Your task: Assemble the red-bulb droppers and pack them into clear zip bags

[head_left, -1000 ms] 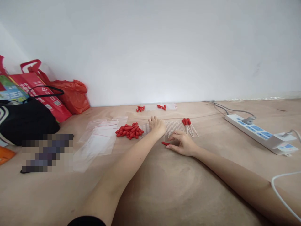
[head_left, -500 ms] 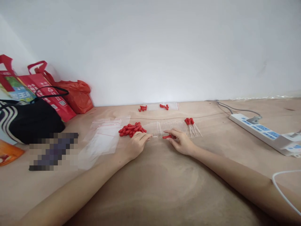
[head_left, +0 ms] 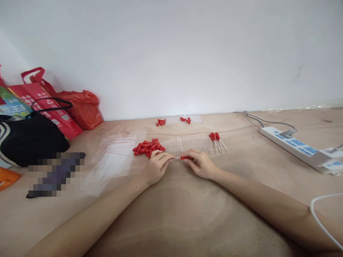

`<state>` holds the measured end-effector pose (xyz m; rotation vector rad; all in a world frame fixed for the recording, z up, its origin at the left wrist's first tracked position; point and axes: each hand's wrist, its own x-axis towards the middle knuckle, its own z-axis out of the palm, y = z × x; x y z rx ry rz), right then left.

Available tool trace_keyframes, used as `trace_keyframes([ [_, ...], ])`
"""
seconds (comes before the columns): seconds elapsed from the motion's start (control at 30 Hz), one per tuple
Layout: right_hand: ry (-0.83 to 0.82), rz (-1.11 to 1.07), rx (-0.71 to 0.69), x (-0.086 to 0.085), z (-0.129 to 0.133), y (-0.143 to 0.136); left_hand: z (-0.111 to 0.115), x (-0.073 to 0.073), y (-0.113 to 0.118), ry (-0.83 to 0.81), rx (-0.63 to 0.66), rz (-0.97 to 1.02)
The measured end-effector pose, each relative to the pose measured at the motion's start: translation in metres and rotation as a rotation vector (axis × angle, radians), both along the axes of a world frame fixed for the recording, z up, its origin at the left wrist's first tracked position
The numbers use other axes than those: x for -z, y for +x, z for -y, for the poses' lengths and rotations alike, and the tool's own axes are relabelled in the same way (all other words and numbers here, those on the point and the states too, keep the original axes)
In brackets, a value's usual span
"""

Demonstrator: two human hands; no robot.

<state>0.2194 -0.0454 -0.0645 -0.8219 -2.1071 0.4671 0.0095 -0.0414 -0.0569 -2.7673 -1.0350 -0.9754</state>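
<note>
My left hand (head_left: 157, 166) pinches a thin clear dropper tube (head_left: 176, 157) that points right. A red rubber bulb (head_left: 184, 157) is pinched in my right hand (head_left: 201, 165), its open end meeting the tube's tip; how far the tube goes in I cannot tell. Just beyond my left hand lies a pile of red rubber bulbs (head_left: 148, 146). A row of clear tubes (head_left: 187, 144) lies side by side behind both hands. At the row's right end rest several tubes with red bulbs on them, the assembled droppers (head_left: 217, 141).
Clear zip bags (head_left: 115, 157) lie left of the pile. Near the wall is a bag with bulbs and tubes (head_left: 174, 120). A power strip (head_left: 297, 146) stands right, with a white cable (head_left: 321, 219) by my right arm. Shopping bags (head_left: 48, 107), a black bag (head_left: 32, 139) and a blurred dark object (head_left: 57, 175) are left.
My hands have come closer together, bringing the tube's tip to the red bulb. My right hand has moved slightly left, off the tube row. The view has shifted a little.
</note>
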Motion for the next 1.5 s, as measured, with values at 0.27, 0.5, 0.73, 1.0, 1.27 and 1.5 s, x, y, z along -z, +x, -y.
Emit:
trace_keyframes([
  [0.27, 0.037, -0.047, -0.031, 0.003, -0.001, 0.001, 0.001, 0.002, 0.0, -0.029, -0.03, -0.043],
  [0.5, 0.063, -0.077, -0.063, 0.005, 0.0, 0.003, 0.001, 0.003, 0.001, -0.018, 0.036, -0.03],
  [0.73, 0.118, -0.052, -0.076, 0.005, 0.002, 0.003, 0.002, 0.001, 0.002, -0.05, 0.062, -0.089],
  [1.0, 0.189, 0.016, -0.067, 0.008, 0.001, 0.003, 0.004, -0.001, 0.003, 0.051, 0.114, -0.091],
  [1.27, 0.253, 0.049, -0.065, 0.01, 0.0, 0.004, 0.008, 0.002, 0.006, 0.119, 0.128, -0.076],
  [1.5, 0.191, 0.107, -0.076, 0.009, 0.0, 0.004, 0.009, 0.001, 0.009, 0.13, 0.131, -0.055],
])
